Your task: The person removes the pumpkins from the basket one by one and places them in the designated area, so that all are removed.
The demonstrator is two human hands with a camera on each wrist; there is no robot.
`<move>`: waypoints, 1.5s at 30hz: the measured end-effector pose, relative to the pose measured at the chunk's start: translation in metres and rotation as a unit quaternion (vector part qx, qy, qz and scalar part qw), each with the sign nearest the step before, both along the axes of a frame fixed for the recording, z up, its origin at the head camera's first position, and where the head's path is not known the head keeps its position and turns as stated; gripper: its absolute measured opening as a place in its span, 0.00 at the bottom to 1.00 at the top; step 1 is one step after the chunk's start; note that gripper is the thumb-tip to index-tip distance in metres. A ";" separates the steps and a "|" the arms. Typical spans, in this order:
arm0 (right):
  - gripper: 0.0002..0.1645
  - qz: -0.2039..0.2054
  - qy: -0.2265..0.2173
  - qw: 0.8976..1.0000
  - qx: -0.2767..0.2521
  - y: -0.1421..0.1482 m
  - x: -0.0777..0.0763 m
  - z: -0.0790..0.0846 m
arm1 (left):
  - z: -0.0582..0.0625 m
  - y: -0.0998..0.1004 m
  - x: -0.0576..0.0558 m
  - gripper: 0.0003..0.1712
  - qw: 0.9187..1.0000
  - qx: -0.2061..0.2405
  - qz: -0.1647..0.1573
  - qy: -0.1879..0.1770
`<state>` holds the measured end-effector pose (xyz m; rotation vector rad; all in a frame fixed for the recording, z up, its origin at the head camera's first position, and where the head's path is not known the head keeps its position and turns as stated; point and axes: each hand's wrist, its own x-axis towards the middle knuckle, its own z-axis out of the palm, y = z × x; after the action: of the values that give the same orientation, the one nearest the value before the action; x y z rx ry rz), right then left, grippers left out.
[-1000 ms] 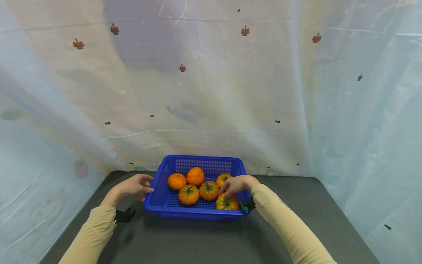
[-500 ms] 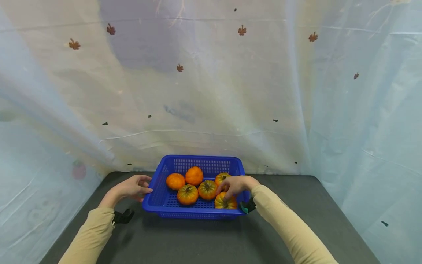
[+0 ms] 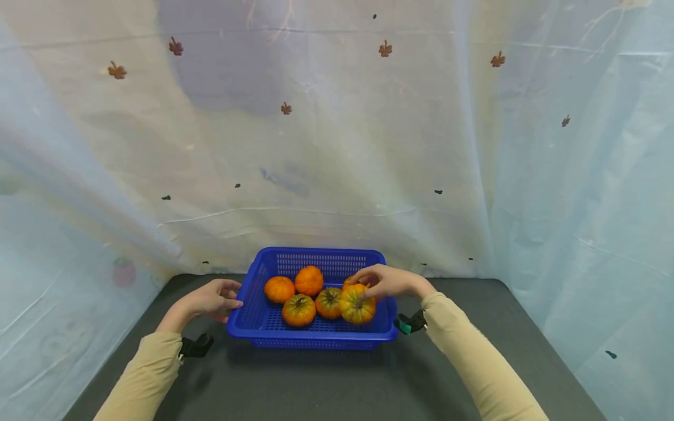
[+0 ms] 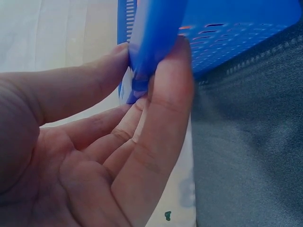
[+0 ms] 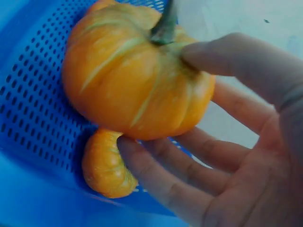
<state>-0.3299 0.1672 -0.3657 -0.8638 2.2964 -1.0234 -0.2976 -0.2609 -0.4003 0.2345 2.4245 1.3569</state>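
Observation:
My right hand (image 3: 388,282) holds a small orange-yellow pumpkin (image 3: 356,305) above the floor of a blue plastic basket (image 3: 316,335), at its right side. In the right wrist view the thumb lies near that pumpkin's green stem and the fingers curl under its body. The rim of the basket's left end is pinched between thumb and fingers of my left hand (image 3: 213,297), as the left wrist view shows closely. Several other pumpkins lie in the basket, among them an orange pumpkin (image 3: 309,280) and a green-streaked pumpkin (image 3: 299,310). One pumpkin (image 5: 106,165) is partly hidden behind my right hand.
The basket stands on a dark grey table (image 3: 337,383), near its back edge. A pale plastic curtain (image 3: 337,146) with leaf prints hangs behind the table and along both sides. Black straps circle both wrists.
My right hand has lifted the pumpkin from the basket's front right corner, raising it and drawing slightly to the right. My left hand keeps its pinch on the rim.

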 end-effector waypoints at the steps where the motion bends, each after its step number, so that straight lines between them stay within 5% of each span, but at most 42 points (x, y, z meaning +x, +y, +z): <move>1: 0.25 -0.006 -0.003 1.000 -0.011 0.003 0.000 0.000 | 0.000 0.001 0.000 0.32 1.000 0.002 0.006 -0.002; 16: 0.26 -0.121 0.022 0.986 -0.111 0.049 0.001 -0.002 | -0.008 -0.006 0.000 0.36 1.000 0.012 -0.009 0.007; 26: 0.29 -0.184 0.021 0.974 -0.131 0.079 0.008 -0.003 | -0.014 -0.006 0.000 0.36 1.000 0.020 0.019 0.014; 36: 0.32 -0.267 0.035 0.950 -0.159 0.110 0.014 -0.022 | -0.019 -0.009 0.002 0.37 0.999 0.033 0.022 0.024; 45: 0.34 -0.298 0.035 0.942 -0.149 0.128 0.015 -0.054 | -0.019 -0.007 0.002 0.38 0.999 0.037 0.025 0.026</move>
<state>-0.3146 0.2951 -0.4192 -0.2946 2.5685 -1.6493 -0.2953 -0.2682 -0.4195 0.2326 2.4395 1.4824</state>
